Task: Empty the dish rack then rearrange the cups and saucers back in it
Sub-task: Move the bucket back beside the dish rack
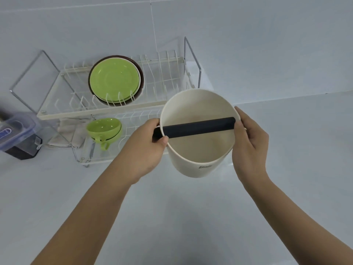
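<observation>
Both hands hold a cream round container (198, 150) above the pale countertop (172, 217), in front of the dish rack's (99, 111) right end; the left hand (145, 150) is clamped on the left end of the black bar (196, 128) that spans the container's mouth, thumb over the rim; the right hand (250, 144) presses its fingers against the container's right wall, closed on it. The two-tier wire rack stands against the tiled wall at the countertop's back edge; green saucers (114, 81) stand upright in the upper tier's slots, with a brown plate (142, 81) just behind them; green cups (104, 131) lie nested and tilted at the lower tier's left end; a folded cloth (65, 134) lies beneath the rack's left side; a clear lidded box (19, 131) sits at the countertop's left edge.
</observation>
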